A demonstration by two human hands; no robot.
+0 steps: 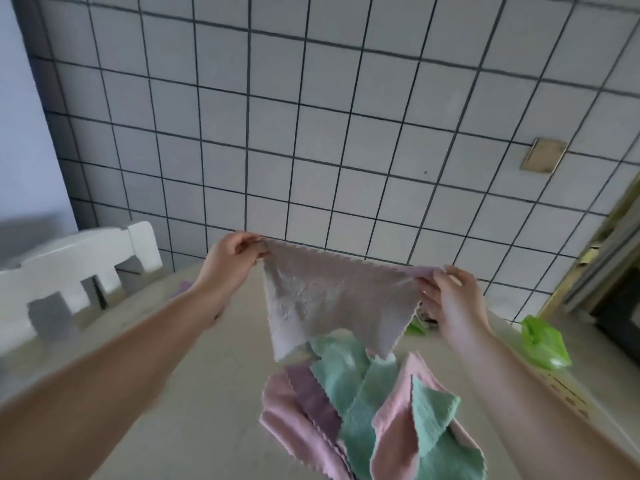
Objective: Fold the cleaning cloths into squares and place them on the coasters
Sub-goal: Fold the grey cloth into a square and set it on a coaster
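A: How many cloths are up in the air?

B: One. A pale grey cloth hangs stretched between both hands above the table. The left hand pinches its upper left corner with fingers closed on the fabric; the right hand pinches the upper right corner the same way. Its zigzag top edge runs taut between them.

A: And on the table?

B: A loose pile of cloths lies right below the held one. I count two mint green pieces, two pink ones and one purple, overlapping, though folds could hide more or make one cloth look like two.

A: Anything else?

B: One bright green plastic bag sits on the table, right of the right hand. One white chair stands at the table's left edge. A tiled wall rises behind, with one tan plate fixed on it.

A: Coasters?

B: I cannot make any out.
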